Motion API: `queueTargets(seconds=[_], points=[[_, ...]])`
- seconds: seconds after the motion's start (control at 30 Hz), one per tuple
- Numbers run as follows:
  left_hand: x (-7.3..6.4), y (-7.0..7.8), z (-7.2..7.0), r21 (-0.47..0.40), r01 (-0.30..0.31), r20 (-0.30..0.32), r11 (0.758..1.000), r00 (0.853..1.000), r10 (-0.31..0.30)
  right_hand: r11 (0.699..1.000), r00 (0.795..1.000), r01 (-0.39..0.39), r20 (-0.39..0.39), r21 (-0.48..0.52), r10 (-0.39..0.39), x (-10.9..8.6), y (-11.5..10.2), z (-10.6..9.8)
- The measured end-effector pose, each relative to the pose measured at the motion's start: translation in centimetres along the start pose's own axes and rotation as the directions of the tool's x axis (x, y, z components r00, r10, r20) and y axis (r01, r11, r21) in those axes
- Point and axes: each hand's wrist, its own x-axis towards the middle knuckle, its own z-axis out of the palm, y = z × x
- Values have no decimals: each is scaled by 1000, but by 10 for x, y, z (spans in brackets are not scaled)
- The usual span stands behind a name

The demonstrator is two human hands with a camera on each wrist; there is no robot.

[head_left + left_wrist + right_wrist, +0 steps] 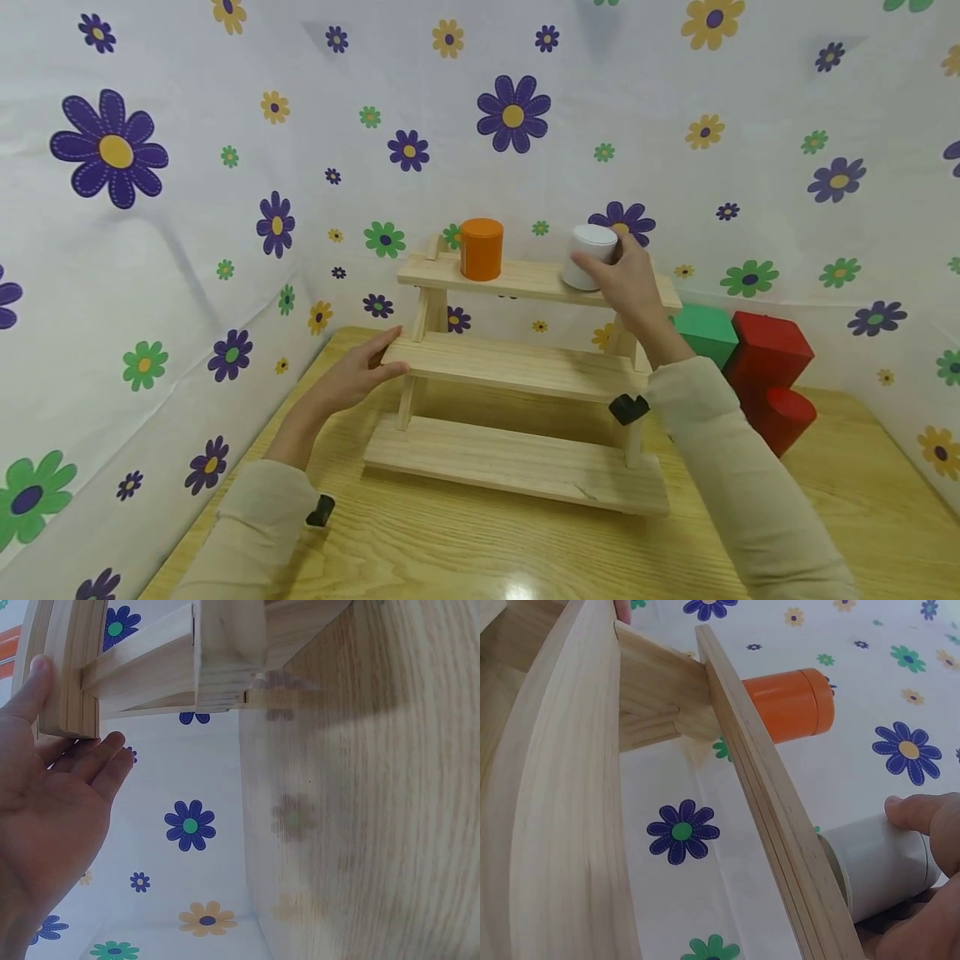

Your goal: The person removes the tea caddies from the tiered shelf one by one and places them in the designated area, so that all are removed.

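A three-tier wooden display shelf (517, 367) stands on the table. My right hand (630, 279) grips a white cylindrical can (588, 254) at the right part of the top tier, thumb on one side and fingers behind. In the right wrist view the white can (881, 862) shows its bottom rim close to the board; I cannot tell whether it rests flat. My left hand (360, 371) holds the left end of the middle tier, its thumb on one face and fingers past the end (71, 712). An orange can (481, 250) stands upright on the top tier, left of the white one.
Right of the shelf, behind my right forearm, are a green block (705, 333), a red block (772, 350) and a red cylinder (787, 417). A flower-printed white cloth (435, 100) hangs behind and beside the wooden table (450, 542).
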Motion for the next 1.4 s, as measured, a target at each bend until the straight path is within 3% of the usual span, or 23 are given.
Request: queueTargets(seconds=[0.23, 0.47, 0.67, 1.4], points=[[0, 0, 0, 6, 2, -5, 1000, 1000, -2, 1000, 999, -23, -27, 6, 23, -5, 1, -20], [-1, 1, 0, 2, -6, -6, 1000, 1000, 6, 997, 995, -53, -85, -52, 49, -10, 3, -43], [-1, -1, -1, 9, -2, -8, 1000, 1000, 2, 997, 996, -54, -74, -50, 50, -13, 6, -65], [1, -1, 1, 22, -12, -6, 1000, 1000, 13, 977, 977, -171, -148, -127, 151, -28, 34, -135]])
